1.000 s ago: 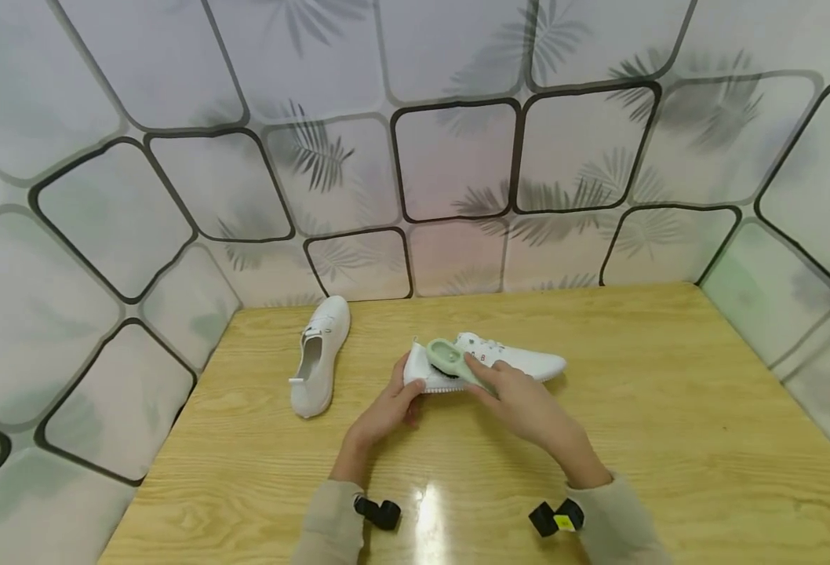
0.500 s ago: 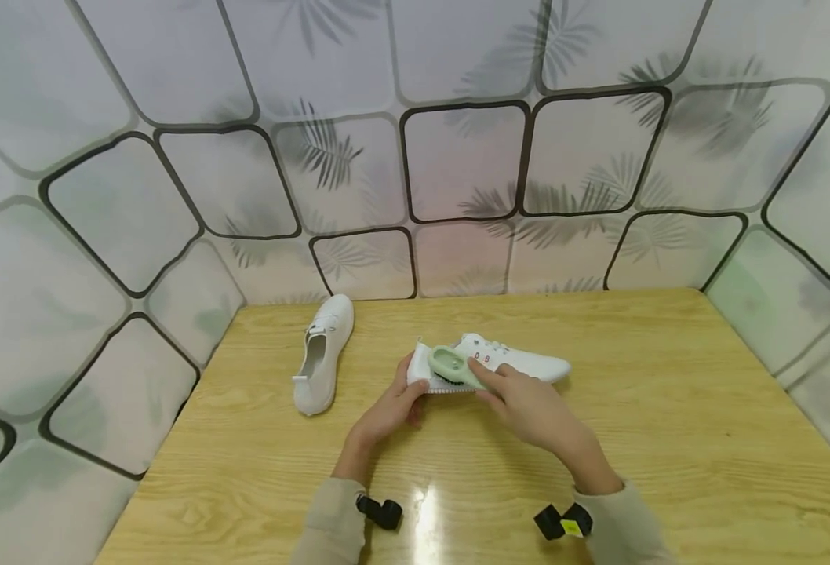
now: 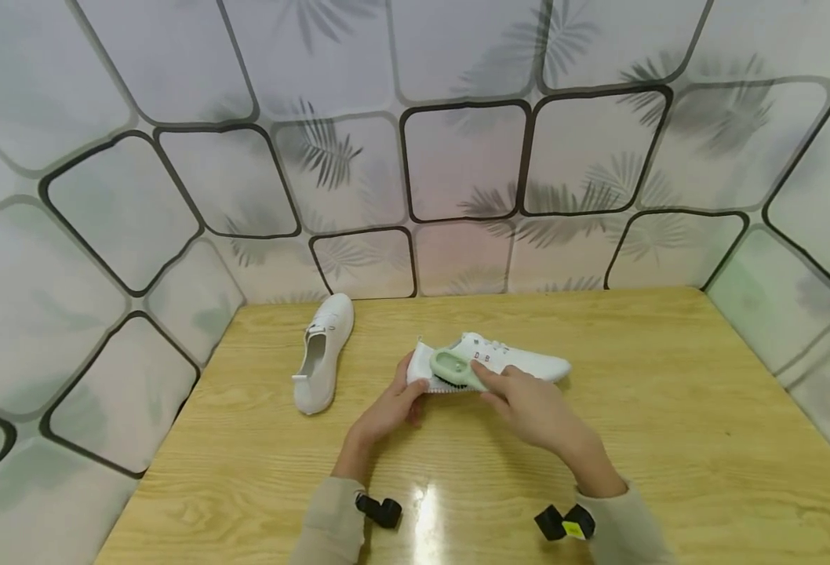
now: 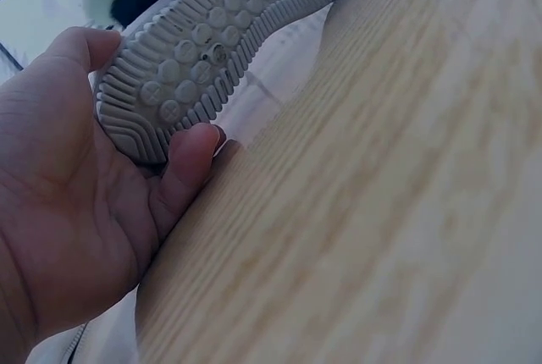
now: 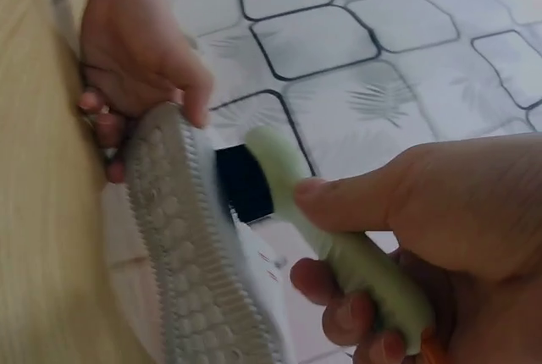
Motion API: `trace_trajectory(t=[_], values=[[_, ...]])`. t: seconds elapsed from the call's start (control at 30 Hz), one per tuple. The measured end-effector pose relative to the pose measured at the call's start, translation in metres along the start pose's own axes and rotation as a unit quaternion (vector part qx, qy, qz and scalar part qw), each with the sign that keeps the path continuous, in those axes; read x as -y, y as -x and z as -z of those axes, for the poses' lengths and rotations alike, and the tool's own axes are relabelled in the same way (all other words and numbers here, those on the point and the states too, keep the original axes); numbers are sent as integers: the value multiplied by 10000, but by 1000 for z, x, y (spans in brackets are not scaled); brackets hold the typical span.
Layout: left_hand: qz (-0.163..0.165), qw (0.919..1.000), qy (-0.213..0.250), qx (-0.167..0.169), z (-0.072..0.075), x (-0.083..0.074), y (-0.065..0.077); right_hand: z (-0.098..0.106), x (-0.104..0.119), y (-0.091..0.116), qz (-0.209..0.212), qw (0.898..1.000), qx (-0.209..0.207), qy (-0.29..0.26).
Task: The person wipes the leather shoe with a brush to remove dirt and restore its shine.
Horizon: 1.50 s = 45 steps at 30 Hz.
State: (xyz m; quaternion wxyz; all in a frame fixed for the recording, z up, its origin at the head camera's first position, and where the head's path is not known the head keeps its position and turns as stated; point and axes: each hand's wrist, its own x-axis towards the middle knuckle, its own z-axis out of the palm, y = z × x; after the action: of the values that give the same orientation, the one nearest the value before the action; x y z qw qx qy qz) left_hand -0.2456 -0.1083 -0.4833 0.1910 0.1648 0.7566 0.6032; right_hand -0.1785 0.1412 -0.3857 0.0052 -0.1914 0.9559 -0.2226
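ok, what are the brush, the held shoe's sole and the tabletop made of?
Brush: light green handle, probably moulded plastic, being smooth and evenly coloured; dark bristles, maybe synthetic, fibre unclear.
Sole: likely rubber or foam; matte, pale grey, with moulded round studs and ridged edges.
Tabletop: wood or wood-look laminate; yellowish grain, glossy light reflection.

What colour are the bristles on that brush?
The bristles look very dark, black or navy, best seen in the right wrist view.
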Motion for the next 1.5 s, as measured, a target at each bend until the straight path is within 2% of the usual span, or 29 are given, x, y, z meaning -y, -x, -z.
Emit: trace_trajectory(t=[0.17, 0.37, 0.57, 0.7, 0.8, 0.9, 1.03, 1.2, 1.4, 1.5], values=[[22, 10000, 13, -38, 1, -1, -1, 2, -3, 1, -254, 9993, -231, 131], [8, 9999, 103, 49, -1, 0, -1, 1, -3, 0, -99, 9998, 76, -156], [77, 9999, 125, -34, -2, 0, -1, 2, -7, 3, -231, 9995, -234, 33], [50, 9999, 156, -53, -2, 0, 0, -3, -3, -1, -148, 9998, -70, -83], [48, 9999, 143, -3, -3, 0, 1, 1, -2, 3, -79, 9996, 48, -251], [80, 9999, 131, 7, -3, 0, 1, 4, -5, 6, -134, 9997, -75, -198], [71, 9998, 173, -5, -2, -1, 2, -1, -6, 1, -234, 9994, -180, -159], [57, 9998, 192, 20, -3, 1, 1, 0, -4, 2, -187, 9986, 202, -456], [132, 9997, 191, -21, -3, 1, 1, 2, -10, 6, -303, 9992, -58, -244], [90, 9998, 157, -19, -3, 1, 1, 1, -9, 4, -210, 9994, 26, -282]])
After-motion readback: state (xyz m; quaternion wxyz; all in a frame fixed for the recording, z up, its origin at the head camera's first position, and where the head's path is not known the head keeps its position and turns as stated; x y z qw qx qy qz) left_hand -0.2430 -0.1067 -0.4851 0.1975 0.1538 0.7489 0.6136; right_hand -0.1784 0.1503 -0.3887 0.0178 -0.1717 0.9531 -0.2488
